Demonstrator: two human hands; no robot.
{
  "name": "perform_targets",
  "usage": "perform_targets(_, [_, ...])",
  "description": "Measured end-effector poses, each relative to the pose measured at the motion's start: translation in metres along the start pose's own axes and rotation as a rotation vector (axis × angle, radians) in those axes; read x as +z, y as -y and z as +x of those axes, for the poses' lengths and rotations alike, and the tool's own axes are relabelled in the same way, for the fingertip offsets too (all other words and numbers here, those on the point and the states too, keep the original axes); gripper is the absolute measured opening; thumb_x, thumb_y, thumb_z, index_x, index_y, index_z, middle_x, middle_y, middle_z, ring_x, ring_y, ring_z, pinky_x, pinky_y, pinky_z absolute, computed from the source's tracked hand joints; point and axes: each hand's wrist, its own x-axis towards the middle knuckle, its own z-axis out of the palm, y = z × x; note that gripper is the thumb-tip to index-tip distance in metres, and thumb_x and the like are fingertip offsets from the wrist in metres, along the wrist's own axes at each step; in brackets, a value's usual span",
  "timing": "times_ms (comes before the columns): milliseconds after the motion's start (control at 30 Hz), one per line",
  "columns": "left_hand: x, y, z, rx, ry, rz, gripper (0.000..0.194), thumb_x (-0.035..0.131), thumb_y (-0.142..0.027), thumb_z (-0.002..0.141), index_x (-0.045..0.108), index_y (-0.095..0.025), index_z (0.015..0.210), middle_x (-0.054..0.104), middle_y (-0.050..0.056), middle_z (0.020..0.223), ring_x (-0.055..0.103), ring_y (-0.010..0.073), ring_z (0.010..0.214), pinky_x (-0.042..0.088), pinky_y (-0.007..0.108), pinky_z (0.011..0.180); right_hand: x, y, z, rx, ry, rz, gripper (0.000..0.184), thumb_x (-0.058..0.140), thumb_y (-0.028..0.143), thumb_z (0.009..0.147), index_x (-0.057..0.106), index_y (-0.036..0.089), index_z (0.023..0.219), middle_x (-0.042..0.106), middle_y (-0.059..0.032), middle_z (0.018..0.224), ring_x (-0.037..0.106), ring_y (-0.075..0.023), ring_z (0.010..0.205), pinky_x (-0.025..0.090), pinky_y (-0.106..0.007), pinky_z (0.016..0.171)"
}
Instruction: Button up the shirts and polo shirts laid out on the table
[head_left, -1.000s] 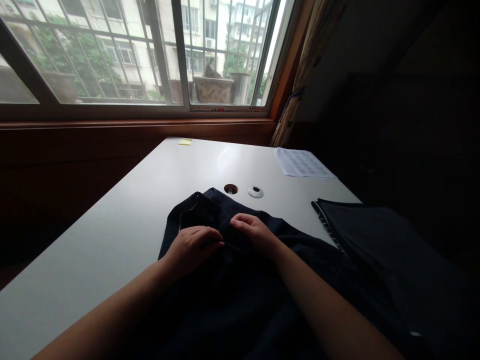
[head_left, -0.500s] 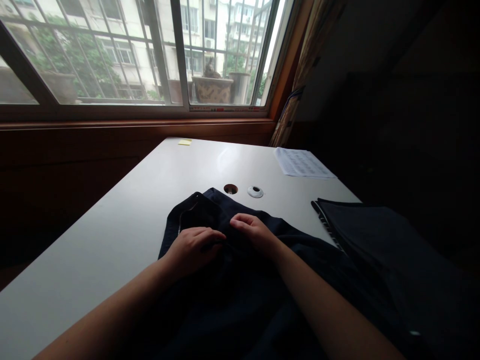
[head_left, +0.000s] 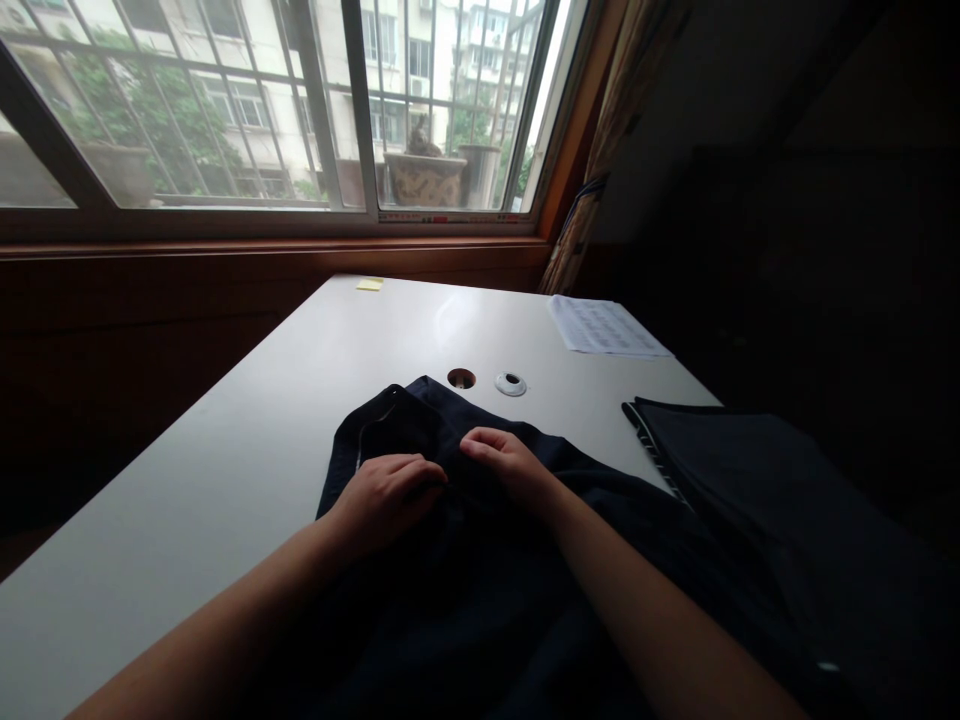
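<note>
A dark navy garment is spread over the near part of the white table, its kind hard to make out in the dim light. A thin pale line, perhaps a zip or piping, runs along its upper left part. My left hand lies on the garment with thumb and fingers pinched on the cloth. Just to its right, my right hand is curled closed, gripping the same cloth, with its thumb pointing left. A small gap separates the two hands. The fingertips are partly lost in shadow.
On the right lies another folded dark cloth. Printed papers rest at the table's far right corner, a yellow sticky note at the far left. A round cable hole and its white cover are beyond the garment.
My left fingers shift very slightly on the cloth, lifting a little and then closing down again. My right hand and the garment stay in place.
</note>
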Motion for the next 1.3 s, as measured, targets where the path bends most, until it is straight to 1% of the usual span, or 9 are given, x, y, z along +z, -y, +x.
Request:
perform_targets(333, [0.000, -0.002, 0.000, 0.029, 0.017, 0.061, 0.008, 0.053, -0.017, 0.092, 0.058, -0.018, 0.098, 0.064, 0.001, 0.079, 0.059, 0.0141, 0.068, 0.043, 0.025, 0.062, 0.001, 0.004, 0.000, -0.028, -0.002, -0.056, 0.031, 0.069, 0.048, 0.084, 0.065, 0.017, 0.083, 0.050, 0.0040, 0.068, 0.041, -0.0100, 0.062, 0.032, -0.024, 0.058])
perform_targets(500, [-0.005, -0.005, 0.002, 0.083, 0.061, 0.133, 0.007, 0.053, -0.016, 0.086, 0.058, -0.018, 0.091, 0.063, 0.001, 0.075, 0.055, 0.0145, 0.062, 0.040, 0.027, 0.059, 0.003, 0.002, -0.001, -0.081, -0.016, -0.175, 0.031, 0.066, 0.048, 0.086, 0.065, 0.017, 0.083, 0.052, 0.0035, 0.068, 0.044, -0.0110, 0.063, 0.034, -0.024, 0.060])
perform_targets(567, [-0.009, -0.006, 0.003, 0.118, 0.126, 0.166, 0.006, 0.053, -0.016, 0.084, 0.058, -0.018, 0.087, 0.062, 0.001, 0.073, 0.054, 0.0152, 0.061, 0.040, 0.028, 0.059, 0.006, 0.002, -0.002, -0.128, -0.012, -0.251, 0.031, 0.065, 0.047, 0.088, 0.065, 0.017, 0.082, 0.055, 0.0026, 0.071, 0.047, -0.0121, 0.067, 0.036, -0.025, 0.063])
perform_targets(667, [-0.017, -0.008, 0.004, 0.167, 0.294, 0.149, 0.004, 0.054, -0.016, 0.083, 0.057, -0.018, 0.084, 0.063, 0.001, 0.074, 0.057, 0.0161, 0.065, 0.042, 0.030, 0.063, 0.010, 0.002, -0.004, -0.171, -0.005, -0.328, 0.033, 0.063, 0.049, 0.090, 0.066, 0.017, 0.082, 0.057, 0.0018, 0.072, 0.050, -0.0131, 0.069, 0.038, -0.026, 0.066])
perform_targets(767, [-0.025, -0.010, 0.004, 0.180, 0.426, 0.111, 0.004, 0.056, -0.015, 0.083, 0.057, -0.019, 0.083, 0.065, 0.001, 0.078, 0.061, 0.0169, 0.072, 0.044, 0.030, 0.069, 0.011, 0.004, -0.003, -0.148, 0.016, -0.354, 0.041, 0.056, 0.054, 0.092, 0.064, 0.017, 0.079, 0.056, 0.0019, 0.069, 0.050, -0.0129, 0.066, 0.039, -0.026, 0.064])
perform_targets(867, [-0.032, -0.014, 0.005, 0.178, 0.492, 0.111, 0.005, 0.056, -0.015, 0.084, 0.057, -0.019, 0.081, 0.065, 0.001, 0.080, 0.061, 0.0169, 0.074, 0.045, 0.030, 0.072, 0.007, 0.010, -0.004, -0.098, 0.084, -0.401, 0.049, 0.047, 0.060, 0.095, 0.066, 0.016, 0.083, 0.060, 0.0000, 0.071, 0.054, -0.0143, 0.068, 0.042, -0.027, 0.067])
perform_targets(1000, [-0.040, -0.019, 0.006, 0.144, 0.534, 0.133, 0.006, 0.056, -0.014, 0.086, 0.059, -0.019, 0.083, 0.066, 0.001, 0.082, 0.063, 0.0179, 0.077, 0.046, 0.031, 0.078, -0.007, 0.030, -0.018, -0.083, 0.140, -0.634, 0.049, 0.044, 0.058, 0.097, 0.067, 0.017, 0.085, 0.064, -0.0021, 0.076, 0.059, -0.0164, 0.073, 0.043, -0.028, 0.070])
perform_targets(1133, [-0.044, -0.019, 0.006, 0.129, 0.556, 0.135, 0.009, 0.056, -0.012, 0.085, 0.059, -0.020, 0.081, 0.066, 0.001, 0.082, 0.063, 0.0178, 0.078, 0.047, 0.032, 0.080, -0.022, 0.049, -0.045, -0.127, 0.134, -0.918, 0.035, 0.054, 0.051, 0.095, 0.065, 0.018, 0.087, 0.064, -0.0024, 0.082, 0.058, -0.0164, 0.074, 0.042, -0.028, 0.068])
perform_targets(1300, [-0.049, -0.017, 0.006, 0.086, 0.583, 0.130, 0.012, 0.053, -0.010, 0.087, 0.060, -0.020, 0.082, 0.066, 0.002, 0.081, 0.064, 0.0182, 0.078, 0.048, 0.031, 0.078, -0.014, 0.047, -0.071, -0.246, 0.173, -1.014, 0.022, 0.069, 0.039, 0.086, 0.062, 0.019, 0.090, 0.060, -0.0022, 0.091, 0.056, -0.0149, 0.078, 0.044, -0.026, 0.067])
